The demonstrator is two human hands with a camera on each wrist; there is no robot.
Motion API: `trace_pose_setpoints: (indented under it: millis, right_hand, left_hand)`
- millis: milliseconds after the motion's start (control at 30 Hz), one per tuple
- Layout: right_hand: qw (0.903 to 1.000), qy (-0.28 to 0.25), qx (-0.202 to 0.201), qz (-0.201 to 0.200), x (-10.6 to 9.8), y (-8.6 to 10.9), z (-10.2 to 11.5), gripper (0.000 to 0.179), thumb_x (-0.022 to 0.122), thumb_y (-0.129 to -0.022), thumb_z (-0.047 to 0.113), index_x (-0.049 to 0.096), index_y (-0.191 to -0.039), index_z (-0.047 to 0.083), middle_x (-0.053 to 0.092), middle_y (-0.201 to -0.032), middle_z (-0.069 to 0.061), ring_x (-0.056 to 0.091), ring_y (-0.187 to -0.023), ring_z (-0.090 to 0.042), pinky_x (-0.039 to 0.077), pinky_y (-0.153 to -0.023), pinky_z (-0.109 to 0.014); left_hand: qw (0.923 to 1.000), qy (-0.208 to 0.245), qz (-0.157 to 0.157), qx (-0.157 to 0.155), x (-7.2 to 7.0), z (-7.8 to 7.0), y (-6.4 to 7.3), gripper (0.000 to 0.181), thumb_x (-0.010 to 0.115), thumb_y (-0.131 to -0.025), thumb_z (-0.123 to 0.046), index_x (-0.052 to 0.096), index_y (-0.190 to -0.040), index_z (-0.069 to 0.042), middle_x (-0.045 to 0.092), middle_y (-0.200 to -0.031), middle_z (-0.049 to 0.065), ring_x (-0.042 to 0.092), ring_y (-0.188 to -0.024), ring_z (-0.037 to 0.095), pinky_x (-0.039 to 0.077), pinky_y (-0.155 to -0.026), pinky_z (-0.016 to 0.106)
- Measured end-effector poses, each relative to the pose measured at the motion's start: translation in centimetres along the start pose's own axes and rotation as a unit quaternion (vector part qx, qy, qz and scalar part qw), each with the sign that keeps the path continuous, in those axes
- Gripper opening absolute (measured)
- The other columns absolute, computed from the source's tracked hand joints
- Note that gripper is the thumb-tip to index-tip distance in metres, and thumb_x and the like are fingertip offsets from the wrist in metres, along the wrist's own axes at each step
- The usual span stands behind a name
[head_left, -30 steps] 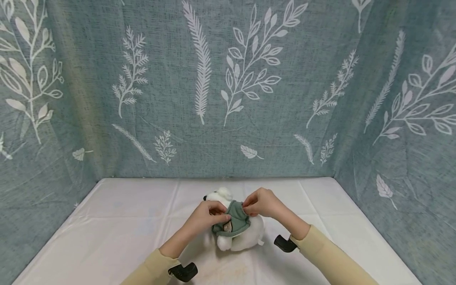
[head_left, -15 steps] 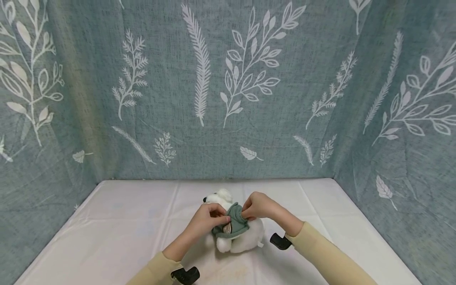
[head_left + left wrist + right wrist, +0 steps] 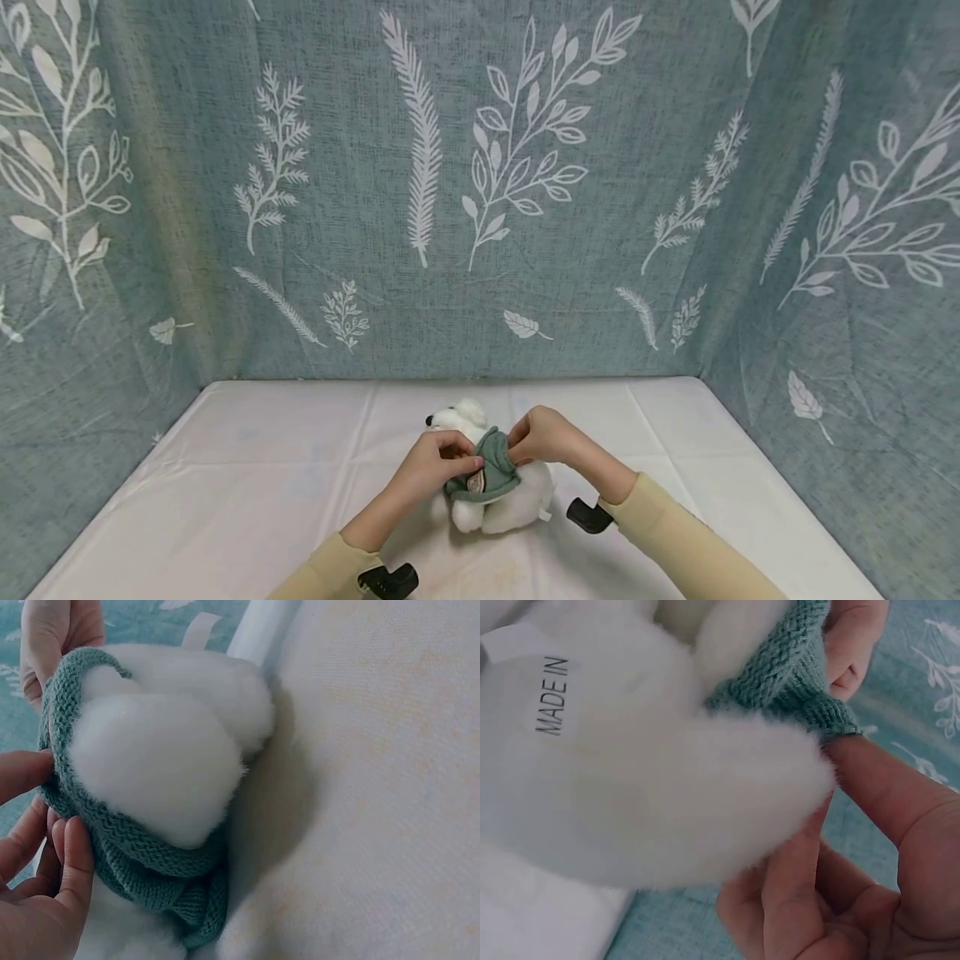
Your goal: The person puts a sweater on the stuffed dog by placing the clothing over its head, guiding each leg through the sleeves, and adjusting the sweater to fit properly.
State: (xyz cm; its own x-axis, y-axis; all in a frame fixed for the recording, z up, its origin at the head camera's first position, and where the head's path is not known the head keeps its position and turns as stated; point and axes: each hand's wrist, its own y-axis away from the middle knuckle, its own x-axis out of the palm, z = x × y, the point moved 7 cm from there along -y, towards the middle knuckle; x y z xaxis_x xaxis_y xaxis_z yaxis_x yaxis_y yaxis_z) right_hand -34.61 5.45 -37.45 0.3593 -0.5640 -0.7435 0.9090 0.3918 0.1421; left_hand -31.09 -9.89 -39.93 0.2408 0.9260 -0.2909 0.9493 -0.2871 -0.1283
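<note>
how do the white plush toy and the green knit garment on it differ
Colour and texture: the plush toy is white and fluffy; the garment is grey-green and knitted.
Size: the toy is larger; the garment covers only part of it.
Labels: the toy has a white tag printed "MADE IN"; the garment bears a small patch.
Both look soft.

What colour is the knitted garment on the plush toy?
The knitted garment is a muted teal green, seen best in the left wrist view.
</note>
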Motion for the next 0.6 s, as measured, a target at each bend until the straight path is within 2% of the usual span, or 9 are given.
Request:
trace_pose_setpoints:
  millis: [167,333,400,500,600]
  right_hand:
    - [0.9999,-0.003,-0.006,0.01,0.4,-0.2,-0.1,0.012,0.071,-0.075,0.004,0.075,-0.087,0.004,0.071,-0.074,-0.004,0.064,-0.064,-0.01,0.054,-0.064,-0.026]
    - [0.997,0.055,-0.052,0.018,0.8,-0.4,0.3,0.003,0.071,-0.075,0.008,0.074,-0.074,0.009,0.065,-0.061,0.004,0.056,-0.055,-0.005,0.048,-0.056,-0.02]
    - [0.9948,0.071,-0.069,0.023,0.9,-0.4,0.6,0.009,0.07,-0.076,0.007,0.071,-0.068,0.01,0.059,-0.055,0.006,0.051,-0.051,-0.005,0.043,-0.053,-0.019]
    - [0.995,0.061,-0.073,0.033,1.2,-0.3,0.7,0.015,0.068,-0.077,0.005,0.067,-0.062,0.01,0.051,-0.05,0.007,0.045,-0.047,-0.005,0.039,-0.05,-0.018]
    - [0.9972,0.027,-0.057,0.039,1.5,-0.3,0.4,0.016,0.067,-0.076,0.004,0.064,-0.062,0.009,0.048,-0.051,0.007,0.042,-0.048,-0.007,0.037,-0.049,-0.019]
  left_hand:
    - [1.0,0.007,0.0,-0.004,0.0,1.9,-0.7,0.017,0.072,-0.083,-0.014,0.068,-0.091,0.001,0.064,-0.079,0.002,0.055,-0.07,0.01,0.049,-0.063,0.026]
    - [1.0,0.007,0.001,0.006,0.0,2.3,-0.8,0.017,0.073,-0.083,-0.015,0.069,-0.09,0.0,0.064,-0.077,0.001,0.056,-0.069,0.009,0.049,-0.063,0.024]
    - [0.9999,0.007,0.003,0.007,0.0,2.3,-0.8,0.017,0.073,-0.083,-0.015,0.069,-0.089,0.0,0.064,-0.078,0.001,0.057,-0.07,0.008,0.049,-0.063,0.024]
    - [0.9999,0.009,0.006,0.004,0.0,2.4,-0.8,0.016,0.072,-0.083,-0.015,0.069,-0.091,0.0,0.064,-0.079,0.0,0.058,-0.072,0.01,0.05,-0.064,0.024]
    - [0.9999,0.012,0.004,0.0,0.0,2.5,-0.7,0.016,0.072,-0.084,-0.014,0.069,-0.091,-0.001,0.064,-0.08,0.001,0.058,-0.072,0.012,0.05,-0.064,0.025]
